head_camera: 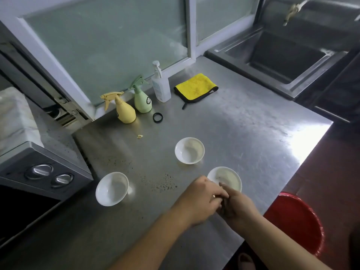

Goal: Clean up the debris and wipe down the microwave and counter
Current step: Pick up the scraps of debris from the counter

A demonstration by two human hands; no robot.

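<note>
My two hands meet over the steel counter [224, 121] near its front edge. The curled fingers of my left hand [200, 199] pinch a small pale crumb against my right hand [238, 208]. One finger of the right hand lies straight towards a white bowl [227, 177]; its other fingers are hidden behind the left hand. Dark specks of debris [165, 184] dot the counter just left of the hands. A pale crumb [139, 136] lies further back. The grey microwave [39, 176] stands at the left. A folded yellow cloth [195, 87] lies at the back.
Two more white bowls [189, 150] [112, 188] stand on the counter. At the back are a yellow spray bottle [124, 111], a green spray bottle [142, 100], a pump bottle [160, 85] and a black ring [157, 117]. The sink [280, 55] is back right, and a red bucket [298, 221] stands below the counter edge.
</note>
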